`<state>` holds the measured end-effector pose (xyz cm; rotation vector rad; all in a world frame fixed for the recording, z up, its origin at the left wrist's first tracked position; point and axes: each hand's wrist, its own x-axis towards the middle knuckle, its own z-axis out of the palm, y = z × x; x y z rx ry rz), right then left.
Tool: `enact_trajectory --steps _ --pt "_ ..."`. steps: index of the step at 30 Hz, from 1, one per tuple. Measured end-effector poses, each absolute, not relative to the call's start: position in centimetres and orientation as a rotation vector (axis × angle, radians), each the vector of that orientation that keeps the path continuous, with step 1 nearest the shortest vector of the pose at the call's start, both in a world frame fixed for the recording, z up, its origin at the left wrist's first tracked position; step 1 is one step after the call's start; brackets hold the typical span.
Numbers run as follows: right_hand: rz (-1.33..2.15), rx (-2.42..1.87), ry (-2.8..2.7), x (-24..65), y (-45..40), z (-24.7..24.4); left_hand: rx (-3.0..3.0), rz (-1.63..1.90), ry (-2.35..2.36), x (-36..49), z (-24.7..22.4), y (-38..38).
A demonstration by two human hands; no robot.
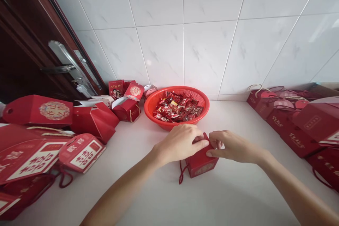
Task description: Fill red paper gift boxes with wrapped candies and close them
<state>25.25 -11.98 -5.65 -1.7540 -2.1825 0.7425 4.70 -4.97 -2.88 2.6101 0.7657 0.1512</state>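
A small red gift box (pixel 201 162) stands on the white table in front of me, a dark red cord hanging from its left side. My left hand (pixel 183 142) reaches over the top from the left, its fingers bent and its thumb along the upper edge; it is closed on the box. From the other side, my right hand (pixel 227 145) pinches the box's top right edge between thumb and curled fingers. The hands cover much of the lid. Just behind them sits a red plastic basket (pixel 151 118) holding many red-wrapped candies (pixel 176 107).
Several red gift boxes (pixel 91 118) crowd the left side, some with flaps up. More red boxes with cord handles (pixel 288 123) stand in rows on the right. White wall tiles (pixel 161 53) rise behind the table, and a dark door with a metal handle (pixel 62 67) is at left.
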Motion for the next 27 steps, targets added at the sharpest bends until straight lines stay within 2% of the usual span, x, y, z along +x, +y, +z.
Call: enact_trajectory --steps 4,9,11,19,27 --pt "0.893 -1.734 -2.132 26.8 -11.1 -6.1 2.561 0.008 0.779 4.3 -3.2 -4.8" --pt "1.397 -1.535 -2.109 29.1 -9.5 -7.6 2.501 -0.046 0.834 4.0 -3.5 -4.4" --pt "1.491 -1.439 -2.106 29.5 -9.2 -8.2 2.484 -0.098 0.867 4.0 -3.5 -4.3" --pt "1.561 -1.217 -1.924 29.7 -8.7 -9.3 2.44 -0.342 0.886 3.6 -2.5 -4.1" --pt "1.544 -1.174 -1.594 28.9 -8.2 -10.9 2.416 -0.278 0.81 3.9 -3.2 -3.1"
